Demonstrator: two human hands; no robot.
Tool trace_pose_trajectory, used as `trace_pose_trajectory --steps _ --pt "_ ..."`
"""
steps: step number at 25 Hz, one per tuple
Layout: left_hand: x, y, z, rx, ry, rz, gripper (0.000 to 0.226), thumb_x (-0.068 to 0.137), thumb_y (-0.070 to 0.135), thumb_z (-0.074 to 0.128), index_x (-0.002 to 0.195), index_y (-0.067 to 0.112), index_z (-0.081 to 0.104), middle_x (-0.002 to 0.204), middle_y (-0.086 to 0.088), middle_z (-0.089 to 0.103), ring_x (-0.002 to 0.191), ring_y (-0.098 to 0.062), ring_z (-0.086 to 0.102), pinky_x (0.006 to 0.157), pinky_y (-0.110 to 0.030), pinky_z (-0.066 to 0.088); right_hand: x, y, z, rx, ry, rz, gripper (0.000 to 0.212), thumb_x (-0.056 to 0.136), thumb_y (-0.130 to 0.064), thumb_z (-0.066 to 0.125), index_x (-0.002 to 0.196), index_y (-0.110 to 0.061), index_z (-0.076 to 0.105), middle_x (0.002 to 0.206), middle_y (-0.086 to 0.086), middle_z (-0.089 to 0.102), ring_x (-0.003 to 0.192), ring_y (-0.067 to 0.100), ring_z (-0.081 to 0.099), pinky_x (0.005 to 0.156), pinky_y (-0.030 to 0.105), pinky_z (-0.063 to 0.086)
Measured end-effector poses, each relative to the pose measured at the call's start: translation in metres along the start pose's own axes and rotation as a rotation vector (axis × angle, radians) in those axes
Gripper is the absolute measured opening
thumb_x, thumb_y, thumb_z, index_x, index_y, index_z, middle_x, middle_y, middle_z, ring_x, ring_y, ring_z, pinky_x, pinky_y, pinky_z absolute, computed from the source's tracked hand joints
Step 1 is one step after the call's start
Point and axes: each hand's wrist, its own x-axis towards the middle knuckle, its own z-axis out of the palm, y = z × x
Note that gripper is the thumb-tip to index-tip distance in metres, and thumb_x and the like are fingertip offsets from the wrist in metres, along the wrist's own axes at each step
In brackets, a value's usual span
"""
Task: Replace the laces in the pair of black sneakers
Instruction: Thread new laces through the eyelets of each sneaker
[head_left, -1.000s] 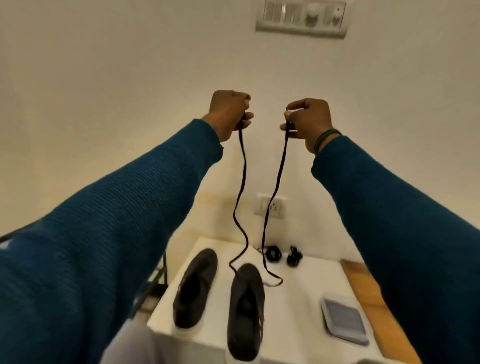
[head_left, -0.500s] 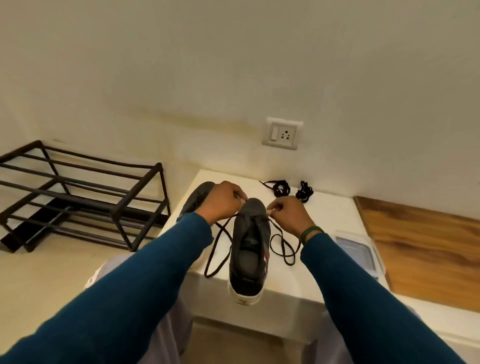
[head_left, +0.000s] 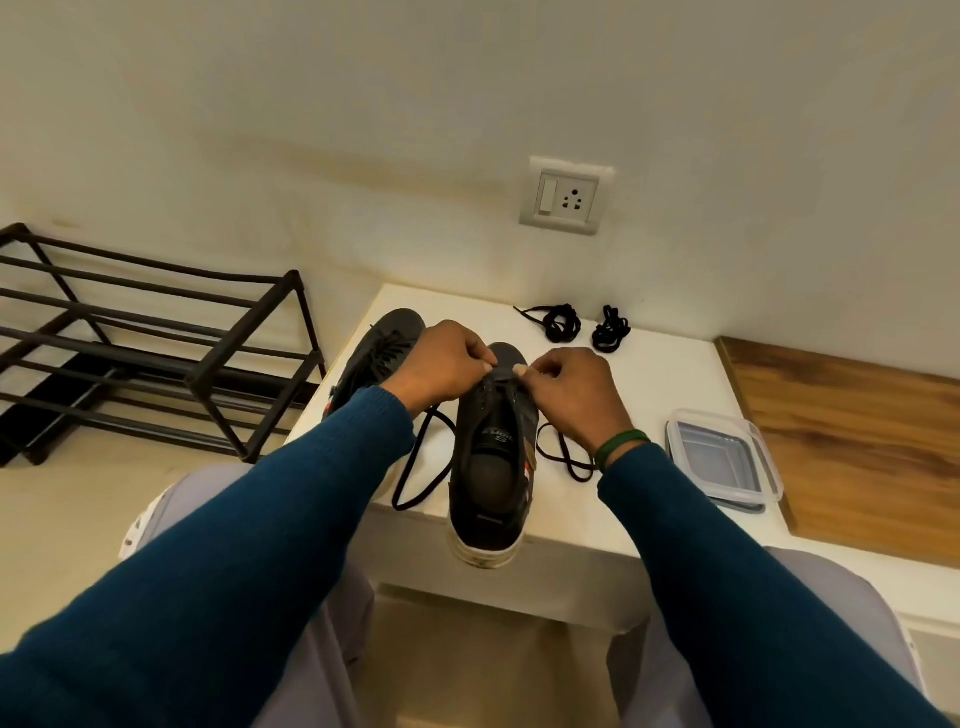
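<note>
At right of centre, a clear plastic lidded container (head_left: 722, 457), contents not discernible, sits on the white bench (head_left: 649, 374). Mid-frame, the left hand (head_left: 441, 366) and right hand (head_left: 574, 387) have fingers pinched on a black lace (head_left: 415, 467) at the near black sneaker's (head_left: 491, 467) eyelets. The other sneaker (head_left: 376, 353) lies partly behind the left hand; two coiled laces (head_left: 561, 322) sit beyond, and a black shoe rack (head_left: 156, 343) stands at left.

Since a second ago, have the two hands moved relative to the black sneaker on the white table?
Yes. Both the left hand and right hand have dropped from high above the black sneaker to its front eyelets, each pinching the black lace.
</note>
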Motion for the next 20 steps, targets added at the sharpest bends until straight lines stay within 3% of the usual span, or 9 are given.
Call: trace_pose_trajectory --steps 4,8,10,14,16,20 --pt "0.002 0.001 0.002 0.013 0.004 0.009 0.013 0.09 0.009 0.068 0.097 0.014 0.078 0.098 0.003 0.073 0.094 -0.008 0.065 0.085 -0.021 0.05 -0.021 -0.015 0.004 -0.052 -0.323 0.014 0.019 0.082 -0.03 0.064 0.085 -0.013 0.072 0.081 0.007 0.069 0.074 0.02 0.065 0.063 0.032 0.052" --pt "0.003 0.005 0.003 0.033 -0.02 0.005 0.014 0.089 0.008 0.068 0.094 0.015 0.079 0.099 0.003 0.074 0.096 -0.009 0.065 0.087 -0.022 0.05 -0.021 -0.008 0.026 -0.13 -0.201 0.002 0.017 0.084 -0.024 0.062 0.084 -0.007 0.066 0.08 0.009 0.064 0.067 0.022 0.062 0.054 0.032 0.049" --pt "0.003 0.006 0.005 0.056 -0.041 0.011 0.015 0.088 0.007 0.069 0.096 0.016 0.079 0.099 0.003 0.074 0.095 -0.008 0.064 0.089 -0.023 0.051 -0.019 -0.004 0.028 0.033 -0.15 0.077 0.017 0.089 -0.02 0.056 0.083 -0.008 0.066 0.077 0.006 0.063 0.067 0.02 0.058 0.059 0.029 0.046" --pt "0.003 0.007 0.007 0.046 -0.08 0.061 0.019 0.086 0.006 0.072 0.102 0.016 0.077 0.087 0.011 0.068 0.086 -0.005 0.063 0.085 -0.021 0.051 -0.015 0.01 0.014 0.707 -0.174 0.52 0.019 0.085 -0.006 0.054 0.092 -0.01 0.071 0.087 0.009 0.065 0.083 0.023 0.061 0.08 0.044 0.056" --pt "0.003 0.008 0.008 0.046 -0.104 0.088 0.023 0.085 0.006 0.073 0.105 0.016 0.076 0.086 0.009 0.069 0.088 -0.007 0.065 0.088 -0.022 0.053 -0.014 0.018 0.01 0.797 -0.247 0.569 0.021 0.086 -0.005 0.055 0.094 -0.014 0.072 0.09 0.008 0.066 0.088 0.022 0.061 0.088 0.047 0.054" --pt "0.004 0.009 0.013 0.067 -0.132 0.097 0.028 0.083 0.005 0.074 0.109 0.016 0.075 0.094 0.004 0.072 0.094 -0.011 0.068 0.09 -0.025 0.054 -0.013 0.023 0.01 0.846 -0.271 0.555 0.02 0.087 -0.005 0.055 0.093 -0.015 0.073 0.092 0.009 0.065 0.092 0.023 0.06 0.089 0.047 0.053"
